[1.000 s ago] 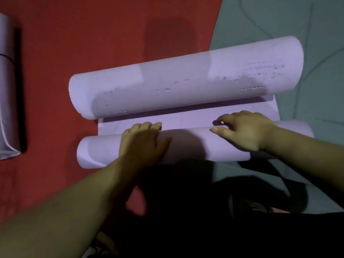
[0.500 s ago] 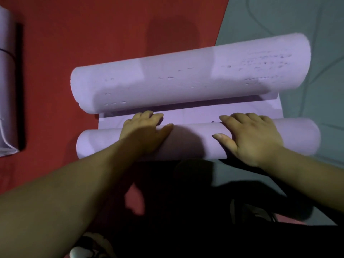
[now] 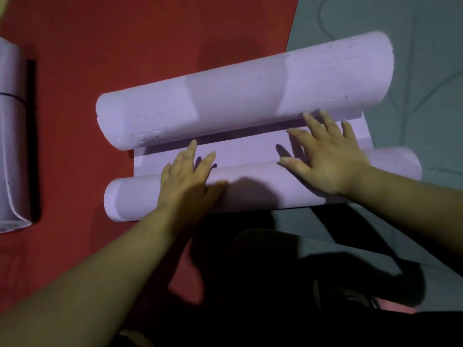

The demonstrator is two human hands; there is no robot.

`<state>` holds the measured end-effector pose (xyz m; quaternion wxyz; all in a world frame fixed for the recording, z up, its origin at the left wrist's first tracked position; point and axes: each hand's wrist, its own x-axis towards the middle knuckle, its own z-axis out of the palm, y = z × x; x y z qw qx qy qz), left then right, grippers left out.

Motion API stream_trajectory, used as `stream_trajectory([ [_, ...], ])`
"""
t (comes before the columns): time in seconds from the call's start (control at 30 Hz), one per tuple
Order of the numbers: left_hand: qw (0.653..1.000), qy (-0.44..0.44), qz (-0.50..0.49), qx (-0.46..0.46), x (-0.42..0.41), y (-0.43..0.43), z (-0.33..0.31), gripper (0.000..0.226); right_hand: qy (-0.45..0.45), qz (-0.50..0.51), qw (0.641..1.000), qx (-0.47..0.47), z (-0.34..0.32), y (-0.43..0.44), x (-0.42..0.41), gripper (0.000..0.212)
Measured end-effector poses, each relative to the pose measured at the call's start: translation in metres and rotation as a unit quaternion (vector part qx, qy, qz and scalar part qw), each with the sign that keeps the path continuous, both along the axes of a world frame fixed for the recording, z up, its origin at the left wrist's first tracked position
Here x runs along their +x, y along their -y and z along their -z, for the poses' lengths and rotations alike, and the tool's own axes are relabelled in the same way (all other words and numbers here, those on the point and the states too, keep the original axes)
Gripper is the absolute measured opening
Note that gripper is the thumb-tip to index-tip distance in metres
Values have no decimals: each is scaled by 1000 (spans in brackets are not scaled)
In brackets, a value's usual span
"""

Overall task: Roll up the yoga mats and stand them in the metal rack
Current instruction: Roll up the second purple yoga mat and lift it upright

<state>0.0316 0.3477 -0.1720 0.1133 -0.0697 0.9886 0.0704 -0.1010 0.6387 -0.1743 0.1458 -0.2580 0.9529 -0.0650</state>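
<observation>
A lilac yoga mat (image 3: 250, 156) is seen lying across the seam of a red floor (image 3: 125, 46) and a grey-green floor (image 3: 413, 46), coiled at both ends. A thin near roll (image 3: 250, 194) and a thicker far roll (image 3: 238, 101) are parted by a narrow flat strip. The left hand (image 3: 186, 179) is laid on the near roll, fingers straight and slightly spread. The right hand (image 3: 328, 161) is pressed there too, fingers fanned wide and reaching the far roll's base. Open red floor is left up to a second rolled mat (image 3: 11, 136) at the left edge.
</observation>
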Motion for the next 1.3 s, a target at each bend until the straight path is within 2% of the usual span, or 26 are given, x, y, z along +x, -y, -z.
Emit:
stream_trajectory([
  [0.1,999,46,8,-24,15,-1,0,87,-12,-4,1000,-2,1,2,-2,87],
  [0.33,997,62,-28,-22,-7,-2,3,95,8,0,1000,-18,-3,7,-15,91],
  [0.57,990,127,-58,-4,-43,6,3,82,-27,-32,999,22,0,3,10,89],
  [1.0,993,92,-67,25,-38,2,-8,83,26,-29,999,24,-3,13,-20,98],
  [1.13,998,57,25,-15,-9,-5,-4,96,32,-33,999,15,-3,13,-23,99],
  [1.3,998,42,25,-29,-16,0,4,104,19,-45,999,9,-8,14,-22,94],
])
